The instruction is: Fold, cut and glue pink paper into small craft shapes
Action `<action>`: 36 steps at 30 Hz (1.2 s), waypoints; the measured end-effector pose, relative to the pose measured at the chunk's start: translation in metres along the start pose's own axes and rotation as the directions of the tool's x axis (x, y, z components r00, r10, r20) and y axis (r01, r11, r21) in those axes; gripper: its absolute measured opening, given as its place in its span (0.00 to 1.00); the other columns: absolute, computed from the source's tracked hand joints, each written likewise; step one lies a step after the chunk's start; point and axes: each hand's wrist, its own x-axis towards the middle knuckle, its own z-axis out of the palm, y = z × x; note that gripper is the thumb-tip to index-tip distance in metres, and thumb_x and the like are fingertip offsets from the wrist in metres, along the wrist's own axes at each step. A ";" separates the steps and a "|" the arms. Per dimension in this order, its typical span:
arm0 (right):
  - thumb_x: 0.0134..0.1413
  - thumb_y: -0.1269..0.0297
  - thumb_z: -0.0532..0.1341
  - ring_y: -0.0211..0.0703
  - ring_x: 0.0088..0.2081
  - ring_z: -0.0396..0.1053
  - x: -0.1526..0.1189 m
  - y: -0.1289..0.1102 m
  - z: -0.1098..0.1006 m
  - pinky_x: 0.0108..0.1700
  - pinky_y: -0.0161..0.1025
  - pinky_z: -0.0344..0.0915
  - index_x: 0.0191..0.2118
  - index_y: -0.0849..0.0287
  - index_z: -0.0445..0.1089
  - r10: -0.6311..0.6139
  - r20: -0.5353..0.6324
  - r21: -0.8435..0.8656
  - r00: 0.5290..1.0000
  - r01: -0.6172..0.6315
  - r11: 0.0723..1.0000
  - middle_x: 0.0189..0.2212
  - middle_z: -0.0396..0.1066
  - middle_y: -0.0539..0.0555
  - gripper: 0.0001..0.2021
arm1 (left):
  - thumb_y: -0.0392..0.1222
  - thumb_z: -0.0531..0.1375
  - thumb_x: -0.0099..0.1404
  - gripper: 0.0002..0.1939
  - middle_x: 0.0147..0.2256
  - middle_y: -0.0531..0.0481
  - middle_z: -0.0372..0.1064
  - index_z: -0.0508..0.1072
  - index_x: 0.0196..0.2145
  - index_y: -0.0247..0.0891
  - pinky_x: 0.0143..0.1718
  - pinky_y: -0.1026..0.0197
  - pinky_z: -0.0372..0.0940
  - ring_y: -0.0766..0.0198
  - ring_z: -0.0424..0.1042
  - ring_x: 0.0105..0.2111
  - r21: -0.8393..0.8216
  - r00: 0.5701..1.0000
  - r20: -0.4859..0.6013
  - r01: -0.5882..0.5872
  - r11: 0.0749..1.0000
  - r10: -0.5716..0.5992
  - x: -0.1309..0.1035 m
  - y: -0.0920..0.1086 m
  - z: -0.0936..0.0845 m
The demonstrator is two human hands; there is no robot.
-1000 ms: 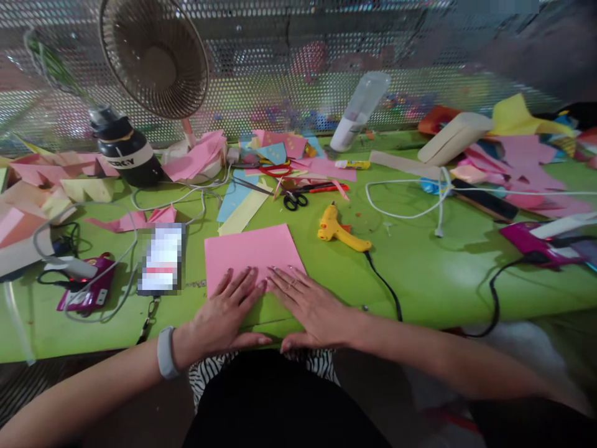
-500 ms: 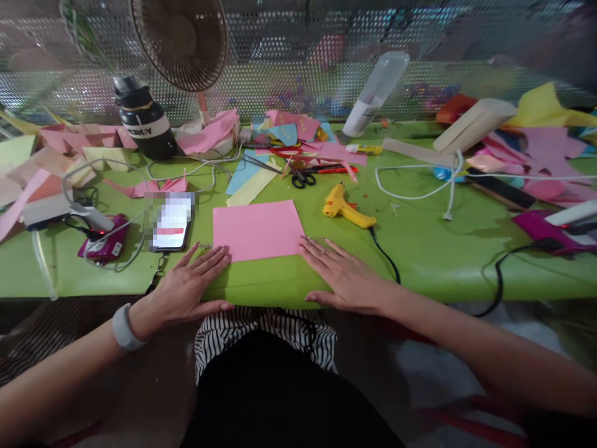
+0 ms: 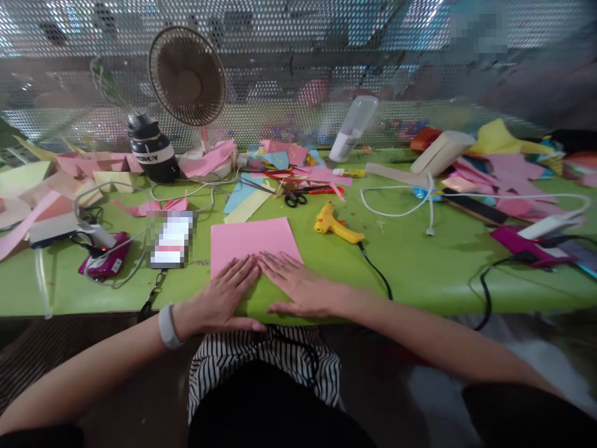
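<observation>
A pink sheet of paper (image 3: pixel 249 239) lies flat on the green table, close to its front edge. Both of my hands rest along the sheet's near edge and cover much of it. My left hand (image 3: pixel 229 295) lies flat with its fingers stretched out over the paper and the thumb toward the table edge. From the other side, my right hand (image 3: pixel 298 286) is also spread flat, its fingertips meeting those of the left near the middle. Neither hand grips anything. Right of the paper lies a yellow glue gun (image 3: pixel 336 225) with a black cord.
Black-handled scissors (image 3: pixel 295 198) and paper scraps lie behind the sheet. A phone (image 3: pixel 172 239) and a purple power strip (image 3: pixel 106 258) are on the left, another purple power strip (image 3: pixel 532 246) on the right. A dark bottle (image 3: pixel 152 149), a fan (image 3: pixel 186 78) and a clear bottle (image 3: pixel 353 127) stand behind.
My hands have slid inward along the paper's near edge, from its two corners to the middle. The camera view has tipped up slightly.
</observation>
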 end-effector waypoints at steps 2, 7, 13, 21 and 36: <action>0.58 0.32 0.42 0.57 0.70 0.32 -0.008 0.008 0.007 0.70 0.55 0.37 0.69 0.75 0.40 0.002 0.045 0.015 0.999 -0.002 1.000 0.69 0.32 0.69 0.50 | 0.73 0.47 0.63 0.56 0.69 0.33 0.29 0.26 0.69 0.31 0.68 0.45 0.41 0.46 0.35 0.69 -0.032 1.000 0.007 -0.016 0.999 0.016 -0.004 -0.004 0.004; 0.59 0.33 0.44 0.56 0.70 0.37 -0.054 0.032 0.015 0.69 0.58 0.41 0.71 0.65 0.33 0.036 -0.046 -0.052 0.998 -0.038 0.998 0.70 0.35 0.65 0.47 | 0.71 0.49 0.64 0.56 0.69 0.34 0.29 0.19 0.68 0.36 0.67 0.43 0.46 0.44 0.38 0.69 -0.072 0.999 0.015 -0.031 0.997 0.032 -0.023 -0.015 0.000; 0.61 0.37 0.47 0.55 0.65 0.56 -0.050 0.058 -0.016 0.65 0.53 0.53 0.67 0.64 0.55 0.109 -0.160 -0.067 0.981 -0.121 0.990 0.65 0.56 0.63 0.39 | 0.71 0.49 0.64 0.55 0.70 0.35 0.28 0.22 0.69 0.37 0.66 0.44 0.46 0.44 0.38 0.69 -0.060 0.999 0.034 -0.019 0.998 0.021 -0.031 -0.020 -0.004; 0.64 0.66 0.50 0.51 0.52 0.68 0.120 0.122 -0.106 0.49 0.43 0.64 0.54 0.63 0.70 0.426 -0.217 -0.193 0.878 -0.466 0.863 0.52 0.71 0.64 0.18 | 0.74 0.45 0.62 0.54 0.70 0.38 0.30 0.25 0.69 0.37 0.66 0.38 0.43 0.44 0.34 0.69 -0.065 0.994 0.001 -0.113 0.991 0.113 0.007 -0.006 -0.003; 0.53 0.70 0.61 0.56 0.49 0.69 0.057 0.247 -0.076 0.48 0.48 0.64 0.52 0.66 0.71 0.554 -0.091 -0.328 0.828 -0.550 0.768 0.50 0.71 0.68 0.19 | 0.70 0.51 0.63 0.51 0.70 0.40 0.30 0.29 0.70 0.43 0.67 0.40 0.45 0.44 0.41 0.68 -0.112 0.993 -0.013 -0.115 0.987 0.115 0.007 -0.024 0.003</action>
